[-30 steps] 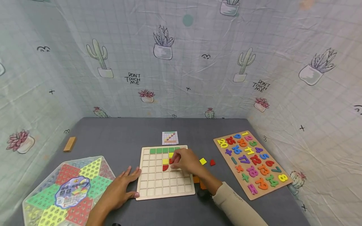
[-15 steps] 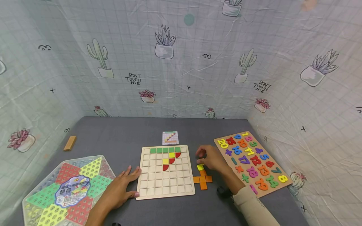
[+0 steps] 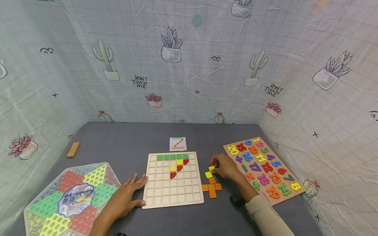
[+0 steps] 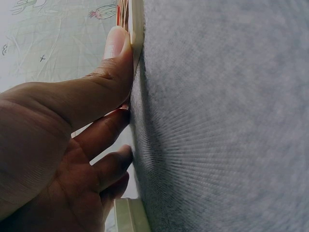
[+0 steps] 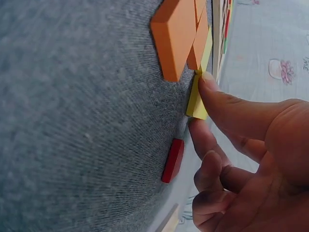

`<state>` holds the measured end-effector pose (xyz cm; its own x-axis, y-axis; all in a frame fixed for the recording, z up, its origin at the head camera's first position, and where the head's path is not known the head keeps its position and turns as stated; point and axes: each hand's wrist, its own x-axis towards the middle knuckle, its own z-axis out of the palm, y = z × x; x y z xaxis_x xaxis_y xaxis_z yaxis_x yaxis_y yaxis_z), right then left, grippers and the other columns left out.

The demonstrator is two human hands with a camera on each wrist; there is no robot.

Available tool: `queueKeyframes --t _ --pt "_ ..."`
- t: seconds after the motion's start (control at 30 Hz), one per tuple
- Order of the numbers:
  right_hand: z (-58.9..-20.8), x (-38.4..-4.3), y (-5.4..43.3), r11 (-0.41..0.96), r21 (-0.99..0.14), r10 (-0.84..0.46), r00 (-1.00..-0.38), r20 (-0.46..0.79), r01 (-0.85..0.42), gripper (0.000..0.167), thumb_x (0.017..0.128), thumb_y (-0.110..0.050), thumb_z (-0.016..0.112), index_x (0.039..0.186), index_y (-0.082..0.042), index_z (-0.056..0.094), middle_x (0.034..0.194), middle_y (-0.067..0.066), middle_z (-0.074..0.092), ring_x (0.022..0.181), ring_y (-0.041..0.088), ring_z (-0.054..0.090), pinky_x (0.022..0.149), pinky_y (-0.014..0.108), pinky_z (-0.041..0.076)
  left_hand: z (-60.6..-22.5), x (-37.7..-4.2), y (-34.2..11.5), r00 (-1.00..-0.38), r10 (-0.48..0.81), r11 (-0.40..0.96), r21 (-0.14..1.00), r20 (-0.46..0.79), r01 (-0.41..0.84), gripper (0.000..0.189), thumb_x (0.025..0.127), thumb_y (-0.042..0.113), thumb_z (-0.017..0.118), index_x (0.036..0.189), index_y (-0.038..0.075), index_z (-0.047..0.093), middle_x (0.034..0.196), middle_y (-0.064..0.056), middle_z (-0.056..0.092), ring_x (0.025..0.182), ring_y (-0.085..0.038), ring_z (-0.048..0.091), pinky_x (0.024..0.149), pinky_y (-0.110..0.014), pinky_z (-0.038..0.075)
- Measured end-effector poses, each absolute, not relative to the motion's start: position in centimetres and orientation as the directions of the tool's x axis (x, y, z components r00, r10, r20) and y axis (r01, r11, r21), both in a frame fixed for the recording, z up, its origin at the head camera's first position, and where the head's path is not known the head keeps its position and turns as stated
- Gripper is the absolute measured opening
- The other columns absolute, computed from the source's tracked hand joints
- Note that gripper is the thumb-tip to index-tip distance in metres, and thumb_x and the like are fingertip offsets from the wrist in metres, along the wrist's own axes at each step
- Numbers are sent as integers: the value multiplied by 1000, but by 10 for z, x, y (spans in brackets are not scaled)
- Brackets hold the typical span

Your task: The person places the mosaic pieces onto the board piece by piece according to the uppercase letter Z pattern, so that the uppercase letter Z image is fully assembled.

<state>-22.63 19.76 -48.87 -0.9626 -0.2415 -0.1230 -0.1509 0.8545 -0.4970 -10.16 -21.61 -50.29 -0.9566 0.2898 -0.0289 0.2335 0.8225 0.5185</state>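
My right hand [image 3: 225, 166] is right of the wooden grid board [image 3: 159, 198], with thumb and index finger pinching a yellow square tile [image 5: 196, 100] on the table. A second yellow tile [image 3: 208, 174] lies against it. Several orange square tiles [image 3: 211, 187] lie just nearer to me. Below the fingers in the right wrist view is a red tile [image 5: 173, 162], hidden by my hand in the head view. My left hand [image 3: 127, 198] rests at the board's left edge, fingers spread, thumb on its near corner. The board holds a row of green tiles [image 3: 173, 157], yellow squares and red quarter-circles [image 3: 173, 175].
A small pattern card [image 3: 178, 144] lies behind the board. To the right is a number puzzle board [image 3: 260, 170] of coloured digits. A hexagonal Chinese checkers box [image 3: 75, 200] sits at the left, with a wooden block [image 3: 73, 150] behind it.
My right hand has moved right from the board to the loose tiles and now pinches a yellow one. A red quarter-circle its fingers covered shows on the board. My left hand has stayed put.
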Motion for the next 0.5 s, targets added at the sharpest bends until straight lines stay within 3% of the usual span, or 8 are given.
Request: queueKeyframes --t 0.3,0.5 --pt "-486 -228 187 833 -527 -223 -974 -41 -168 25 87 -17 90 83 -19 65 74 -2 59 66 16 53 61 29 41 -503 -102 -216 -958 283 828 514 -39 224 93 77 32 92 159 14 52 165 -10 47 156 -50 34 115 -72 40" --pt "-478 -225 171 775 -578 -310 -951 1 -254 11 93 -14 83 96 -18 73 75 -3 60 65 15 53 59 28 43 -503 -102 -216 -959 281 830 511 -34 225 93 77 32 92 159 14 52 165 -9 47 156 -50 35 115 -72 41"
